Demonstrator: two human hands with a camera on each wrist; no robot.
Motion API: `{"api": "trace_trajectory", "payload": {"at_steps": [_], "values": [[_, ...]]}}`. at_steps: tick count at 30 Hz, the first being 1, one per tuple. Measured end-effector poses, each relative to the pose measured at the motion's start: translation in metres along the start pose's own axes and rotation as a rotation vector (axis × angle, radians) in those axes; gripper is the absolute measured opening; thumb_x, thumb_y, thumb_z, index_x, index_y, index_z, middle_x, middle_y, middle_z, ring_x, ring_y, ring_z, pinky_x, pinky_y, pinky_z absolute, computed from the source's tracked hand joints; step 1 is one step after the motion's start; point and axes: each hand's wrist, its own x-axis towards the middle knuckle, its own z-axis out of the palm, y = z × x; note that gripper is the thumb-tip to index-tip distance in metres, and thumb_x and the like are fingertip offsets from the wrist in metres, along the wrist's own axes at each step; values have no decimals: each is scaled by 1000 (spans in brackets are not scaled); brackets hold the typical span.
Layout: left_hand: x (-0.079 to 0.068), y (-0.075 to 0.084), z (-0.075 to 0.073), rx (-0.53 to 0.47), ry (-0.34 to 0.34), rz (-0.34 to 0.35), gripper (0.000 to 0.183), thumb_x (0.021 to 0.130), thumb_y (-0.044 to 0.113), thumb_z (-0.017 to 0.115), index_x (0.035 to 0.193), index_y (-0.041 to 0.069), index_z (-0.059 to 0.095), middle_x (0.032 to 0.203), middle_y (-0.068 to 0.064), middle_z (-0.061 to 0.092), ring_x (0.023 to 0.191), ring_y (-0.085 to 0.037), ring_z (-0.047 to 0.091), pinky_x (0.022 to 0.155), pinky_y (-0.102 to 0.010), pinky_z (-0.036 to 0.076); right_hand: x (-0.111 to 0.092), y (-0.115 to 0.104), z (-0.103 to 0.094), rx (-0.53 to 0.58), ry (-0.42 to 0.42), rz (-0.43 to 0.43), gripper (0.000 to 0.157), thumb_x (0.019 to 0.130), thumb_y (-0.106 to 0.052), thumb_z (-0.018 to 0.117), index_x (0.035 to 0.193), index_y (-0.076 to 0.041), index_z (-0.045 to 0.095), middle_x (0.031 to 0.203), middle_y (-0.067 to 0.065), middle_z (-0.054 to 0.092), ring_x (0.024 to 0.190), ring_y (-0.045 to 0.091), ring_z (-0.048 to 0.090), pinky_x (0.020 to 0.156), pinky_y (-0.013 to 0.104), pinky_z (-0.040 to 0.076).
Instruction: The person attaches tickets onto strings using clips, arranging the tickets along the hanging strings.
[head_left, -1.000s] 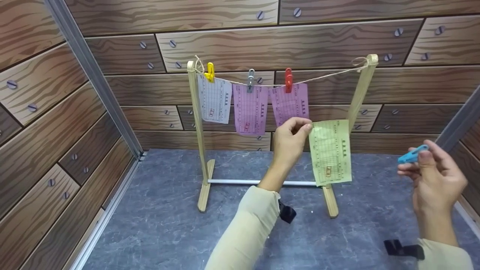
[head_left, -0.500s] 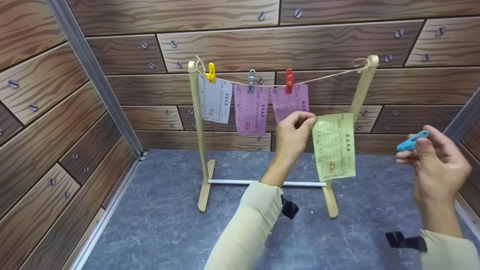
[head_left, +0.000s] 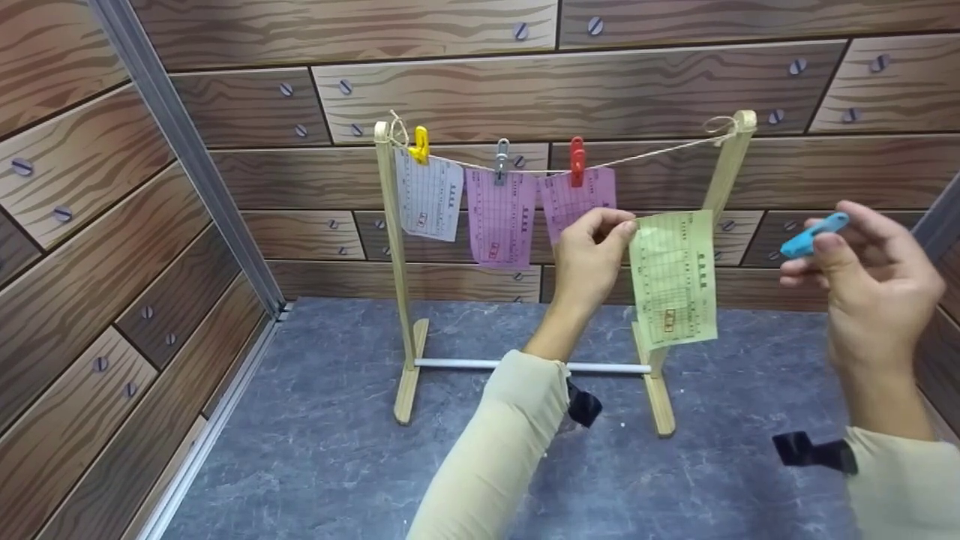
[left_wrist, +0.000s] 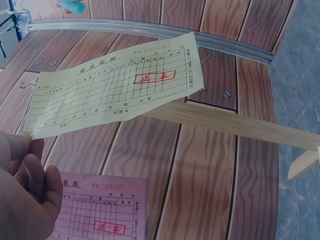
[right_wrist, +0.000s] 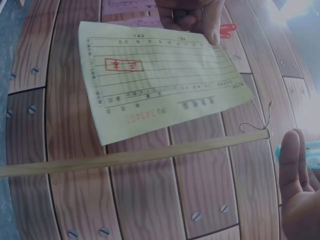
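Between thumb and finger, my left hand (head_left: 592,259) pinches the top left corner of a yellow-green receipt slip (head_left: 675,281), which hangs in front of the stand's right post. My right hand (head_left: 874,292), off to the right, holds a blue clothespin (head_left: 814,235) between thumb and fingers. Behind the left hand a string (head_left: 652,155) runs between two wooden posts. On it hang a white slip (head_left: 429,196) under a yellow clothespin (head_left: 420,145), a pink slip (head_left: 500,225) under a grey clothespin (head_left: 502,161), and another pink slip (head_left: 581,196) under a red clothespin (head_left: 577,161).
The wooden stand (head_left: 394,262) has feet on the grey marbled tabletop (head_left: 330,465), joined by a white rod (head_left: 457,364). Wood-patterned panels (head_left: 480,97) form the back and sides, with a metal frame bar (head_left: 187,150) at the left corner.
My left hand has lifted the yellow-green slip slightly up and to the right. My right hand has risen with the blue clothespin. The slips on the string hang as before.
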Motion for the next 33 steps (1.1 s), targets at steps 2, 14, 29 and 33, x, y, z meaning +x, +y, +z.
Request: {"api": "trace_trajectory", "payload": {"at_steps": [2, 14, 29, 33], "values": [[1, 1, 0, 8, 0, 1, 5, 92, 7, 72, 94, 3, 75, 72, 9, 59, 63, -2, 49, 58, -19, 42, 3, -2, 5, 7, -6, 2, 35, 85, 21, 65, 119, 23, 55, 96, 31, 68, 57, 27, 67, 52, 31, 56], [12, 10, 2, 70, 23, -12, 4, 91, 11, 74, 93, 8, 76, 69, 12, 57, 63, -1, 49, 59, -19, 41, 21, -13, 36, 34, -17, 41, 35, 83, 22, 67, 116, 20, 57, 95, 30, 68, 57, 28, 66, 50, 32, 55], [29, 20, 8, 64, 74, -18, 4, 91, 9, 75, 94, 7, 75, 71, 9, 60, 63, -2, 50, 59, -18, 42, 54, -18, 74, -126, -129, 40, 33, 80, 18, 73, 112, 13, 65, 94, 28, 69, 57, 24, 67, 53, 29, 55], [33, 24, 9, 99, 95, -26, 5, 91, 12, 76, 93, 8, 76, 72, 9, 62, 64, -1, 51, 60, -17, 43, 67, -19, 83, -122, -155, 104, 35, 79, 17, 75, 113, 12, 66, 94, 25, 69, 58, 25, 67, 54, 30, 55]]}}
